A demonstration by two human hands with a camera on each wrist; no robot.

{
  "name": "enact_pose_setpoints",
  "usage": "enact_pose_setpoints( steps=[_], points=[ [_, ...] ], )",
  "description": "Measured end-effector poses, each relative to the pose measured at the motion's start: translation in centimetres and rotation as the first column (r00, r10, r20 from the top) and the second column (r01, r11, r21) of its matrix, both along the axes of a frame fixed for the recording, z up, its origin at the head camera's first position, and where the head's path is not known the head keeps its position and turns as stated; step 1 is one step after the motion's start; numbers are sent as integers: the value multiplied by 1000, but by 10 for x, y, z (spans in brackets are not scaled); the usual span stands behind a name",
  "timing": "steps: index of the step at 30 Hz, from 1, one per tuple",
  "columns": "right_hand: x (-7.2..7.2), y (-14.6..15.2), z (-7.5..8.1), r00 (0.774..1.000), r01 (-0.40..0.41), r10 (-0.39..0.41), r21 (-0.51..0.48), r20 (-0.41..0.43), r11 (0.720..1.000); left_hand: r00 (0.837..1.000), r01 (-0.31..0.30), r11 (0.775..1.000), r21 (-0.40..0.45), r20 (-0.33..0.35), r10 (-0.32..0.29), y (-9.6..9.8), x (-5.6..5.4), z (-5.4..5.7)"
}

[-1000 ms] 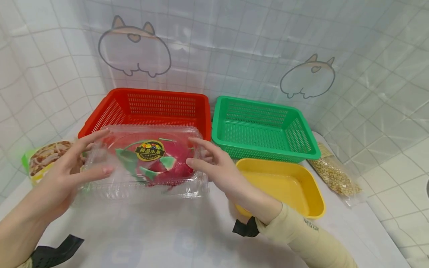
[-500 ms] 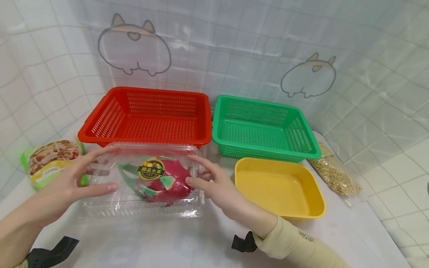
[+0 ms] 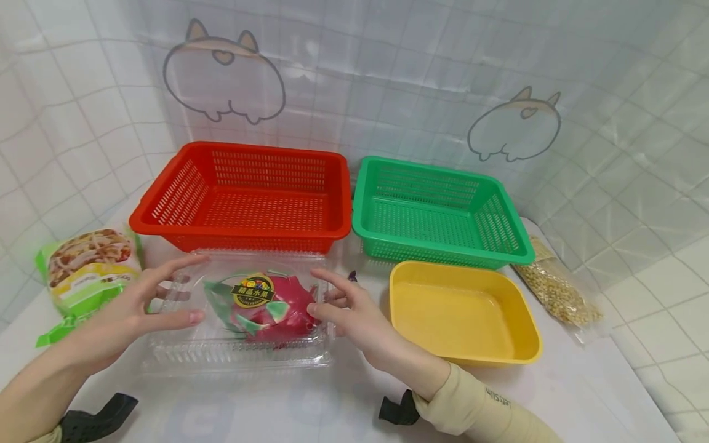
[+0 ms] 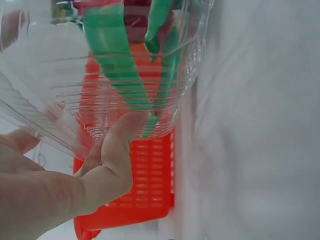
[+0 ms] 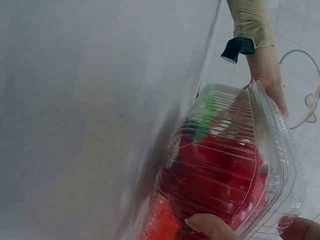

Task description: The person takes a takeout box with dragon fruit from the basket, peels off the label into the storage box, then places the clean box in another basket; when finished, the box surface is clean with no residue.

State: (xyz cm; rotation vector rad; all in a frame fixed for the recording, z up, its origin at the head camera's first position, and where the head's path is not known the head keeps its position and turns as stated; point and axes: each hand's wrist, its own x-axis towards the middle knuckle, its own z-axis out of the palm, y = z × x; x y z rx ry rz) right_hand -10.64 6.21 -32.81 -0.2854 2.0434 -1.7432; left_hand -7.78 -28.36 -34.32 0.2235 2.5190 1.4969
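Note:
Between my two hands is a clear plastic clamshell box (image 3: 194, 354), its lid down, with a round black and gold label on top. Inside lies a red dragon fruit (image 3: 296, 317) with green scales, seen through the plastic. My left hand (image 3: 119, 320) holds the box's left end, thumb on one side and fingers on the other. At the right end, my right hand (image 3: 360, 317) pinches it the same way. In the left wrist view, the ribbed side of the box is close above the fingers (image 4: 117, 150); the right wrist view shows the fruit behind the ribbed wall.
Behind the box stands a red basket (image 3: 244, 232), with a green basket (image 3: 443, 246) to its right. A yellow tray (image 3: 465, 354) sits in front of the green one. A green food bag (image 3: 91, 264) lies left, and a bag of yellowish grains (image 3: 559, 292) far right.
Both hands have brought the box toward me and down, away from the red basket, whose inside now shows. The baskets, tray and bags stay in place.

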Motion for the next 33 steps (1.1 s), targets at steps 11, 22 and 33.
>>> enact_pose_setpoints(
  steps=[11, 22, 33],
  points=[
    [-1, -2, -6, 1000, 2, -2, 1, 18, 1000, 1000, -13, 1000, 10, -29, 13, 2, -1, -6],
    [-4, -3, -14, 999, -17, 18, 18, -49, 1000, 1000, -31, 1000, 7, 4, 30, 0, -2, -9],
    [-1, -4, -14, 999, -11, 13, 45, -47, 999, 999, -31, 999, 27, 15, 31, 1, 0, -9]
  ],
)
